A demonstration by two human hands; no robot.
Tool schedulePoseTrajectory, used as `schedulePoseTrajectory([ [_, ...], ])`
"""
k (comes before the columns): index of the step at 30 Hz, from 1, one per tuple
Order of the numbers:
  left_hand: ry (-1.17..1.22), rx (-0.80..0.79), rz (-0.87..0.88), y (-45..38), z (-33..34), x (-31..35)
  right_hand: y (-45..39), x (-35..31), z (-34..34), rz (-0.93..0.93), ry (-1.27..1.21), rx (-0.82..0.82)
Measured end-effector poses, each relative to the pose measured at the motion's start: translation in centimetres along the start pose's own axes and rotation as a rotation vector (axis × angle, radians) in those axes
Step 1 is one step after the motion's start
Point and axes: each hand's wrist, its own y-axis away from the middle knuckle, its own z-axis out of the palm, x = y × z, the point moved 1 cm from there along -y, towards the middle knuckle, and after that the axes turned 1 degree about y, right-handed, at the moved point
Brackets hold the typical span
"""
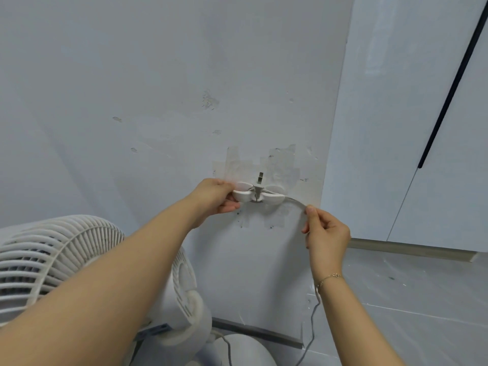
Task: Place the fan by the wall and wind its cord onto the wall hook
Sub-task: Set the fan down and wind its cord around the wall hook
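Wall hook: a white two-winged cord holder (258,194) fixed to the pale wall (132,88), over patches of clear tape (280,165); a small grey peg stands up at its middle
Left hand: the left hand (215,195) reaches in from the near left and grips the hook's left wing, fingers curled round its end
Right hand: the right hand (326,231) is just right of and below the hook, thumb and fingers pinching the cord (297,203)
Cord: white, it leaves the right wing of the hook, arches over to the right hand's fingertips, passes behind that hand and wrist, then hangs grey down the wall to the floor (422,299) at the near right; some cord appears to lie across the hook's wings, how many turns cannot be told
Fan: the white fan (47,260) stands at the near left, close to the wall, below and left of the hook; its ribbed grille faces left and its rear motor housing faces the wall, partly hidden by the left forearm; its round base shows at the bottom edge
Wrist: a thin chain bracelet (328,278) on the right wrist
Right side: a white cabinet door (396,128) with a dark vertical slot
Writing: none readable
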Motion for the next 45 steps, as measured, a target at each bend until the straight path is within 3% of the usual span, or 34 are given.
schedulePoseTrajectory([
  [4,-0.118,0.056,-0.031,-0.2,-0.4,-0.4,1.0,1.1,1.0,0.145,-0.066,-0.064],
  [15,-0.298,-0.084,-0.001,0.2,-0.1,-0.5,3.8,3.4,4.7,0.626,-0.170,-0.415],
  [19,-0.333,-0.100,0.017,0.1,-0.2,-0.6,4.6,4.0,5.6,0.805,-0.347,-0.528],
  [24,-0.375,-0.141,0.012,-0.1,-0.2,-0.7,5.8,4.1,6.5,0.775,-0.402,-0.681],
  [30,-0.388,-0.161,0.029,-0.1,-0.2,-0.7,6.3,2.5,7.1,0.632,-0.284,-0.710],
  [41,-0.512,-0.293,-0.025,-0.3,0.2,-1.5,7.6,2.7,6.9,0.748,-0.493,-0.766],
  [45,-0.463,-0.298,-0.039,-0.5,0.3,-1.7,7.9,3.3,5.3,0.572,-0.226,-0.820],
])
